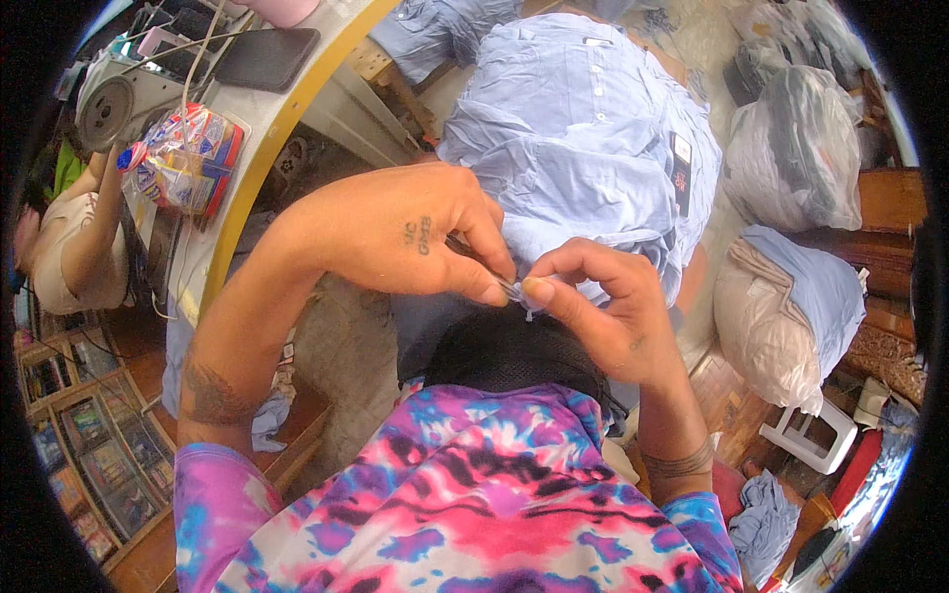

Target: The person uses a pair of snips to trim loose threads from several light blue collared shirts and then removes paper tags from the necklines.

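A light-blue button-up shirt (554, 128) with white buttons and a dark hang tag (682, 173) lies spread over my lap. At its near edge my left hand (420, 232) and my right hand (608, 311) meet, fingertips almost touching. The right thumb and forefinger pinch a small bit of the blue cloth. My left fingers are closed in a pinch at the same spot; a thin dark thing shows between them, mostly hidden by the hand. Just below the hands, black mesh (504, 346) covers my waist.
Left stands a table with a yellow edge (287, 109), bearing a phone (267, 59) and a plastic packet (193, 163). Another person's arm (94, 227) is beyond it. Stuffed bags (796, 148), a cloth-topped sack (771, 326) and a white stool (816, 435) stand right.
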A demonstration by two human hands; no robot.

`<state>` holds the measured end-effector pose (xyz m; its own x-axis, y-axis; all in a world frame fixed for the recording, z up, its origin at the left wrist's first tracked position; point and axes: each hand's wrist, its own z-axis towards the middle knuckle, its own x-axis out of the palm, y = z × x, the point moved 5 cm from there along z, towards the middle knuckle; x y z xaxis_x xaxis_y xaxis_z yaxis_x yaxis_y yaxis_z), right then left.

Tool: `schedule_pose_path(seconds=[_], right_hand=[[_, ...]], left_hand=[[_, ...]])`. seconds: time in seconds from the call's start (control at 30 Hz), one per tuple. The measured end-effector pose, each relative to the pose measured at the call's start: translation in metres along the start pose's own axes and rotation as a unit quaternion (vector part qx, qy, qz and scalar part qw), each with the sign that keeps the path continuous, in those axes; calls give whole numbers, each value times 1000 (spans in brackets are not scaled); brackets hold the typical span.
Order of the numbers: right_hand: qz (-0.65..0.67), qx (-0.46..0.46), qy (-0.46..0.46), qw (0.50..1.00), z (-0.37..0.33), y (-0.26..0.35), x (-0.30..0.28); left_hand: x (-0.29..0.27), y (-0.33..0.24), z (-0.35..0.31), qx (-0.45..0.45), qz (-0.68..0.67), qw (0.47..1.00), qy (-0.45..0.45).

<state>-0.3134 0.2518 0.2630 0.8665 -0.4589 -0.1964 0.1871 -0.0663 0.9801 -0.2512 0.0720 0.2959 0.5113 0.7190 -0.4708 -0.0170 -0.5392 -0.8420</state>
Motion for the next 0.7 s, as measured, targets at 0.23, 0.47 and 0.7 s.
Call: schedule_pose_path(seconds=[0.23, 0.47, 0.7], right_hand=[[159, 115, -34, 980, -7, -17, -2], [240, 161, -74, 954, -13, -31, 0], [260, 166, -63, 949, -9, -29, -4]], left_hand=[[1, 17, -8, 24, -60, 996, -65], [29, 1, -9, 35, -89, 947, -306], [44, 9, 4, 116, -69, 929, -345]])
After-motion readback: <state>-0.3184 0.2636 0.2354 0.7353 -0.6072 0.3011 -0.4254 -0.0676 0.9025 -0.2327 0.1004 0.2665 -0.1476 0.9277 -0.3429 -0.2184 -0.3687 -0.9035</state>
